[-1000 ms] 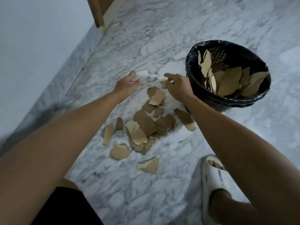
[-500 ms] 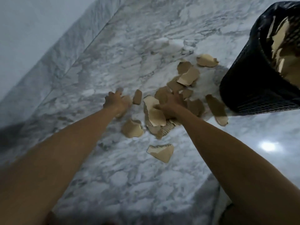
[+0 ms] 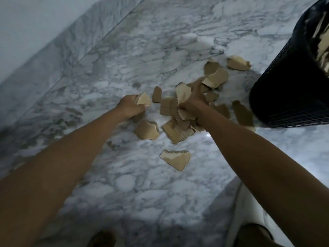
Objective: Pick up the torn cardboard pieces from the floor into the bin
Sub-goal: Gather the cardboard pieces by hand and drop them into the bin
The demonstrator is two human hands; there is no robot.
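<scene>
Several torn brown cardboard pieces (image 3: 216,78) lie scattered on the marble floor (image 3: 124,184). My left hand (image 3: 130,107) grips one small piece (image 3: 143,100) at the left edge of the heap. My right hand (image 3: 193,102) grips a bunch of pieces (image 3: 181,104) in the middle of the heap, one pale piece sticking up from the fist. The black mesh bin (image 3: 284,90) with a black liner stands at the right edge, cardboard showing inside it. A lone piece (image 3: 175,157) lies nearest to me.
A marble skirting (image 3: 58,56) and a pale wall run along the left. My foot in a white slipper (image 3: 238,220) is at the bottom right, and my other foot (image 3: 102,238) shows at the bottom edge.
Both hands dropped from beside the bin down onto the heap and curled round cardboard. The view swung, so the bin now sits at the right edge.
</scene>
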